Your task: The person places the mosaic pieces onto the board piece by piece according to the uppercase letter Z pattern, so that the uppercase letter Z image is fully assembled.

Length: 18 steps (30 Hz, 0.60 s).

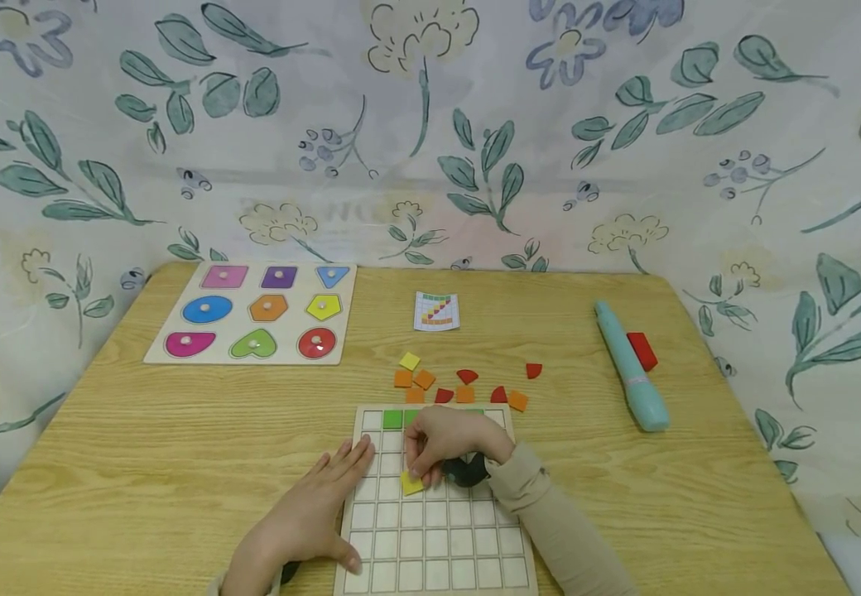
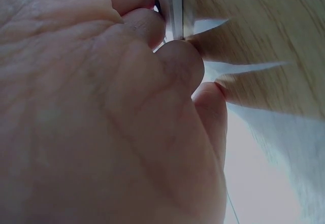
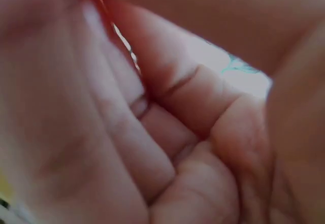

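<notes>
In the head view, a pale wooden grid board (image 1: pixel 411 574) lies at the table's front. My right hand (image 1: pixel 447 436) is over its upper middle and pinches a yellow square tile (image 1: pixel 411 483) between fingers and thumb. That tile sits slightly askew over a cell in the third column. Green tiles (image 1: pixel 393 420) fill part of the board's top row, partly hidden behind the right hand. My left hand (image 1: pixel 311 511) rests with spread fingers on the board's left edge. The left wrist view shows its fingers (image 2: pixel 180 66) at the board's side; in the right wrist view, curled fingers fill the frame.
Beyond the board lie loose orange squares (image 1: pixel 464 395), red quarter-round pieces (image 1: pixel 534 371) and another yellow square (image 1: pixel 410 361). A small pattern card (image 1: pixel 436 312) lies farther back. A knobbed shape puzzle (image 1: pixel 289 331) is at back left; a teal tool (image 1: pixel 632 372) and a red block (image 1: pixel 642 352) are at right.
</notes>
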Motion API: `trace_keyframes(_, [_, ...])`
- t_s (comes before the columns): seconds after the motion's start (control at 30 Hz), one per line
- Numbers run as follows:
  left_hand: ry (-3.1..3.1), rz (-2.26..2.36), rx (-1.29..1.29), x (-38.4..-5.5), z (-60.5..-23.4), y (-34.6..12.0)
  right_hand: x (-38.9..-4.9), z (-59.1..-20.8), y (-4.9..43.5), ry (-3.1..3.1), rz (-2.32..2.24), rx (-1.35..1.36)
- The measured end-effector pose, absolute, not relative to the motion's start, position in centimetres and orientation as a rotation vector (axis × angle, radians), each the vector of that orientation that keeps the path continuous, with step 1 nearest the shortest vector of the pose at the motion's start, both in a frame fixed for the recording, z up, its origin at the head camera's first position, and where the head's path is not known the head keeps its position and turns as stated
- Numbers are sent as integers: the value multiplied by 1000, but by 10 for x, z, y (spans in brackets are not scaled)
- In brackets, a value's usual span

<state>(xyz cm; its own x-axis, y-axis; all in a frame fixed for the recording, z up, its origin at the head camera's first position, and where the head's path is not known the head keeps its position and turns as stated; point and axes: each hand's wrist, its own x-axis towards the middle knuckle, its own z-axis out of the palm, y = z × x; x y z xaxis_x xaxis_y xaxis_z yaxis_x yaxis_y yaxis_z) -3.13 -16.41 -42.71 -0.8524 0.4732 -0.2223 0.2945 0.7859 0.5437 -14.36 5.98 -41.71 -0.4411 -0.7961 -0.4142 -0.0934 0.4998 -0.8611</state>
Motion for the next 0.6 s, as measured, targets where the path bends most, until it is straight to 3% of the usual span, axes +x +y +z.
trace_keyframes(0.6, [2632,714,609,-32,-429,-166,-137,-417,54,1967,-891,-804])
